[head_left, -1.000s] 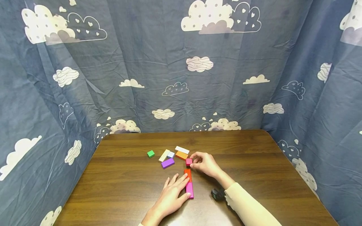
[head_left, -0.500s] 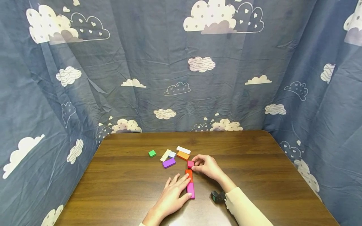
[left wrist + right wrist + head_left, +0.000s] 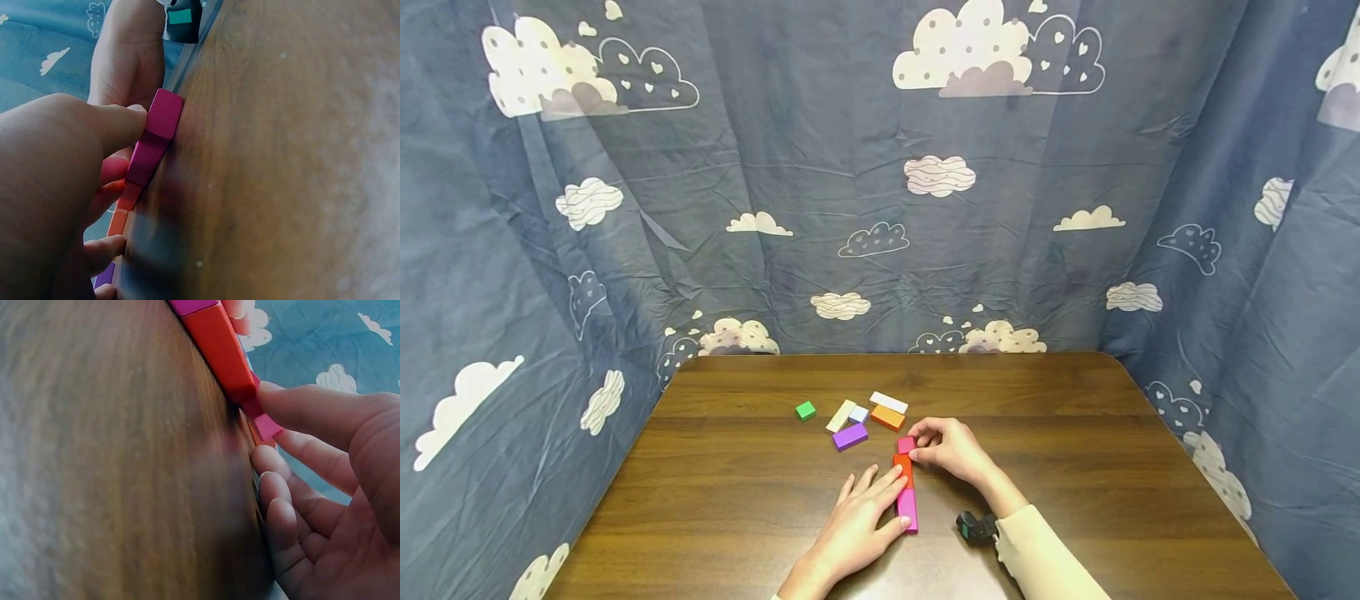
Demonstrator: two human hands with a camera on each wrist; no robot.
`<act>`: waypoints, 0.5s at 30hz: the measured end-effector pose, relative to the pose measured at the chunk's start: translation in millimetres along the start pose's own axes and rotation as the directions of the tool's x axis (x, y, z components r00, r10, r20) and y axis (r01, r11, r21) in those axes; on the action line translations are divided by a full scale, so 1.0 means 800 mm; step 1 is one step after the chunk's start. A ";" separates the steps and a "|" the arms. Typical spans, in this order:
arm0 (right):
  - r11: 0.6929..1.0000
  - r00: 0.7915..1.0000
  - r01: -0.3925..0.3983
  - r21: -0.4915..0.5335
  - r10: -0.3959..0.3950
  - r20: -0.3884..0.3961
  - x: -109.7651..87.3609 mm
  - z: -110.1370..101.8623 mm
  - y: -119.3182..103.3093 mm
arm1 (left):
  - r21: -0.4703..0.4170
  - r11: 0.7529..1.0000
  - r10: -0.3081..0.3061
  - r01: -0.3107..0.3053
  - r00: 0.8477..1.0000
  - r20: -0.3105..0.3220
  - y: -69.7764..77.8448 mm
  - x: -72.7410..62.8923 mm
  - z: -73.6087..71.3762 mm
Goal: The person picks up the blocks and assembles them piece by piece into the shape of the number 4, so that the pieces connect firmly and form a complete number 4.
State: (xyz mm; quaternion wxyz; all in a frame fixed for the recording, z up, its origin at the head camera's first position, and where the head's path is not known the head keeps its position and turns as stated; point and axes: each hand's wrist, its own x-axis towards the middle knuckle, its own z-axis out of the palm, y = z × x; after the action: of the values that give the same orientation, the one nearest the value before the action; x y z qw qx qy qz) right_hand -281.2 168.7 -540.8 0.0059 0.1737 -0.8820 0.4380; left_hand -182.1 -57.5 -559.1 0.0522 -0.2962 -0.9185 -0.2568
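Smooth pink cube (image 3: 906,445); wood-grained table (image 3: 730,492)

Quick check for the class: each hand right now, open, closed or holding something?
Left hand: open, fingers against the red block, thumb on the magenta block.
Right hand: closed, pinching the small pink block between thumb and finger.

Pink cube (image 3: 906,445) just beyond red block (image 3: 905,463)

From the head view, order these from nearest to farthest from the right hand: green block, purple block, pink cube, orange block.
1. Pink cube: pinched by the right hand.
2. Orange block: left of the hand, beyond the cube.
3. Purple block: farther left.
4. Green block: leftmost of all.
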 end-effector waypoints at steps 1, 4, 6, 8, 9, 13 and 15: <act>1.000 1.000 -0.001 -0.001 0.001 0.000 -0.001 0.000 0.000 | -0.002 1.000 -0.001 0.001 1.000 0.001 0.000 0.000 0.000; 1.000 1.000 -0.009 -0.012 0.009 -0.002 -0.002 0.000 -0.001 | -0.009 1.000 0.002 -0.002 1.000 0.005 0.001 0.000 0.000; 1.000 1.000 -0.013 -0.020 0.012 -0.007 -0.002 -0.001 -0.002 | -0.013 1.000 0.004 -0.003 1.000 0.007 0.002 0.001 0.000; 0.999 1.000 -0.014 -0.029 0.014 -0.014 -0.002 0.000 -0.002 | -0.015 1.000 0.005 -0.005 1.000 0.006 0.002 0.001 0.000; 0.999 1.000 -0.013 -0.032 0.013 -0.017 -0.001 0.000 -0.002 | -0.015 1.000 0.005 -0.005 1.000 0.004 0.002 0.001 0.000; 0.999 1.000 -0.009 -0.042 0.008 -0.017 -0.001 0.003 -0.003 | -0.013 1.000 0.001 -0.001 1.000 0.000 0.002 0.000 -0.001; 0.999 1.000 -0.010 -0.042 0.009 -0.015 -0.001 0.005 -0.003 | -0.012 1.000 0.000 0.000 1.000 0.001 0.003 0.000 -0.001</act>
State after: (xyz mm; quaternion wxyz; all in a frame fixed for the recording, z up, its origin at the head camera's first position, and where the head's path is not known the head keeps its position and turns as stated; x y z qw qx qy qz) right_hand -279.0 164.8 -541.4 0.0138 0.1663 -0.8917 0.4207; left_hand -180.9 -56.4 -557.5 0.0500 -0.2966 -0.9169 -0.2624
